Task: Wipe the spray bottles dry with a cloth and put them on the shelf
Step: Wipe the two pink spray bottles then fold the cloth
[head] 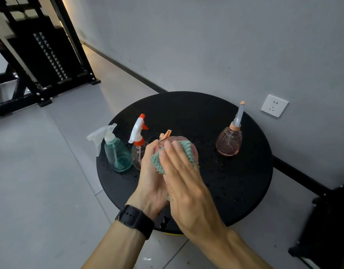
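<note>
Over the round black table [244,191], my left hand [152,183] grips a pink spray bottle [178,139] with a peach trigger, mostly hidden by both hands. My right hand [184,181] presses a green cloth [184,150] flat against the bottle with straight fingers. A teal spray bottle [116,154] with a clear trigger stands at the table's left. Beside it stands a clear bottle [138,152] with a white and orange trigger. A pink pear-shaped bottle [229,142] with a tall grey pump stands at the right. Water drops dot the table.
A grey wall with a white socket [274,105] runs behind the table. A black metal rack [41,55] stands at the far left on the grey tiled floor. A black object [326,230] sits at the lower right edge.
</note>
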Demonstrator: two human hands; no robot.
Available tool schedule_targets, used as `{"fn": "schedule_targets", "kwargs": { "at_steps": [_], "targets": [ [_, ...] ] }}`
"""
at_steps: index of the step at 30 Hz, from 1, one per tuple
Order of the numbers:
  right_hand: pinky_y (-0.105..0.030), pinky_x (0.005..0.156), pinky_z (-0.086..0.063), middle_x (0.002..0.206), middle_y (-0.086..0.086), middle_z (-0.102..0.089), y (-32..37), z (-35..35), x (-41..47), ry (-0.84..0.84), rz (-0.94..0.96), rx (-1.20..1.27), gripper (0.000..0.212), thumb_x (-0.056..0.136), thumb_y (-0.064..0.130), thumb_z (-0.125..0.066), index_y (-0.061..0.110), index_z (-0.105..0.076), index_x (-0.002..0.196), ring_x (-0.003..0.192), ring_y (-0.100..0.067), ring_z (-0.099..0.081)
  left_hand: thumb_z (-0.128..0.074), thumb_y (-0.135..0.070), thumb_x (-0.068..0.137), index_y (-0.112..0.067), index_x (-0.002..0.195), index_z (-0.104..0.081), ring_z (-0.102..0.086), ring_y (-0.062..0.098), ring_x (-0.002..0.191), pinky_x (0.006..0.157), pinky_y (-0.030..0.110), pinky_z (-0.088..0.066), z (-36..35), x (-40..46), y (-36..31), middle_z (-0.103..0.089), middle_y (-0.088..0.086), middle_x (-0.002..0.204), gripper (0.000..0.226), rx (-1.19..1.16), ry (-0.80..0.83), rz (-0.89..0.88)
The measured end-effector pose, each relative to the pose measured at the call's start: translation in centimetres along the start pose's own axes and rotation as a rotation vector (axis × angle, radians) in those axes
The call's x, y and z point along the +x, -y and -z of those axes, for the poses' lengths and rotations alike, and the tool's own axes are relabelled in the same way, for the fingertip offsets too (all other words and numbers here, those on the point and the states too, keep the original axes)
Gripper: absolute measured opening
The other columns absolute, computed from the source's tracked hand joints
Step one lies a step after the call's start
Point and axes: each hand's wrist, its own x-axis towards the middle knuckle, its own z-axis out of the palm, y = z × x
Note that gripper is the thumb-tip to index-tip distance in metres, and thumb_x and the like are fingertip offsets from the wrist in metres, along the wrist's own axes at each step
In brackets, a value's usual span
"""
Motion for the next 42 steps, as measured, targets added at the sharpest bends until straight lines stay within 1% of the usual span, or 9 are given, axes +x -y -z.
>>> {"fn": "schedule_targets", "kwargs": {
  "at_steps": [6,9,12,16,20,25,35,38,42],
  "targets": [
    [-0.048,0.112,-0.033,0.152,-0.014,-0.033,-0.4,0.7,0.4,-0.042,-0.053,-0.077,0.046,0.097,0.001,-0.036,-0.001,-0.033,0.143,0.145,-0.024,-0.024,-0.054,-0.039,0.093,-0.004,0.104,-0.066,-0.060,0.030,0.106,0.107,0.044,-0.045,-0.3,-0.3,-0.6,-0.065,0.015,0.107,0.039,0.048,-0.037,0.007],
    [-0.037,0.116,-0.027,0.153,-0.007,-0.033,-1.2,1.1,0.8,0.008,-0.164,-0.079,0.046,0.099,0.009,-0.037,0.004,-0.035,0.144,0.146,-0.015,-0.021,-0.059,-0.033,0.090,-0.007,0.107,-0.067,-0.053,0.032,0.111,0.115,0.048,-0.034,-0.1,-0.4,0.0,-0.060,0.016,0.112,0.033,0.105,-0.056,-0.032],
    [-0.017,0.117,-0.015,0.155,0.004,-0.031,-1.7,2.3,1.3,0.164,-0.354,0.056,0.047,0.104,0.028,-0.026,0.014,-0.034,0.147,0.144,0.001,-0.017,-0.058,-0.032,0.088,-0.018,0.083,-0.068,-0.062,0.023,0.087,0.091,0.046,-0.051,-0.4,-0.9,0.1,-0.064,0.005,0.091,0.018,0.243,-0.096,-0.040],
    [-0.005,0.108,-0.022,0.150,0.014,-0.038,-2.8,3.7,1.6,0.236,-0.596,0.240,0.043,0.104,0.029,-0.031,0.025,-0.037,0.146,0.135,0.008,-0.030,-0.059,-0.030,0.088,-0.015,0.090,-0.061,-0.061,0.017,0.060,0.053,0.030,-0.050,-0.8,-1.4,0.6,-0.063,0.003,0.079,0.015,0.346,-0.123,-0.010],
    [-0.028,0.109,-0.039,0.141,0.013,-0.050,-3.5,4.0,1.9,0.239,-0.683,0.362,0.042,0.104,0.033,-0.033,0.030,-0.041,0.144,0.128,0.002,-0.045,-0.065,-0.043,0.090,-0.014,0.096,-0.072,-0.071,0.022,0.071,0.065,0.036,-0.056,-1.6,-2.0,1.1,-0.073,0.007,0.084,0.031,0.392,-0.134,-0.019],
    [-0.028,0.104,-0.044,0.128,0.018,-0.060,-3.5,4.2,2.0,0.198,-0.682,0.436,0.037,0.104,0.033,-0.035,0.033,-0.048,0.139,0.118,0.007,-0.053,-0.079,-0.052,0.078,-0.003,0.125,-0.062,-0.069,0.038,0.109,0.094,0.052,-0.056,-2.0,-2.4,1.0,-0.069,0.023,0.119,0.070,0.449,-0.271,-0.029],
    [0.000,0.080,-0.040,0.108,0.023,-0.064,-4.3,4.5,0.9,0.369,-0.653,0.331,0.032,0.101,0.024,-0.045,0.025,-0.057,0.132,0.101,0.016,-0.056,-0.063,-0.061,0.086,-0.030,0.098,-0.073,-0.074,0.014,0.088,0.086,0.039,-0.057,-1.2,-2.1,-0.7,-0.077,-0.008,0.092,0.034,0.849,-0.512,-0.266],
    [0.000,0.088,-0.037,0.122,0.018,-0.061,-4.2,4.7,0.7,0.315,-0.598,0.325,0.033,0.101,0.021,-0.047,0.023,-0.057,0.133,0.111,0.016,-0.052,-0.057,-0.067,0.086,-0.036,0.101,-0.071,-0.066,0.004,0.092,0.078,0.028,-0.049,-0.7,-1.8,-1.5,-0.072,-0.016,0.097,0.037,1.100,-0.578,-0.331],
    [-0.010,0.106,-0.032,0.141,0.007,-0.049,-3.1,3.7,0.8,0.126,-0.345,0.232,0.038,0.101,0.017,-0.045,0.011,-0.049,0.138,0.131,0.006,-0.041,-0.057,-0.068,0.084,-0.039,0.102,-0.069,-0.064,0.002,0.093,0.084,0.032,-0.051,-0.4,-1.7,-1.3,-0.071,-0.018,0.097,0.036,1.243,-0.567,-0.313]
  ]
}}
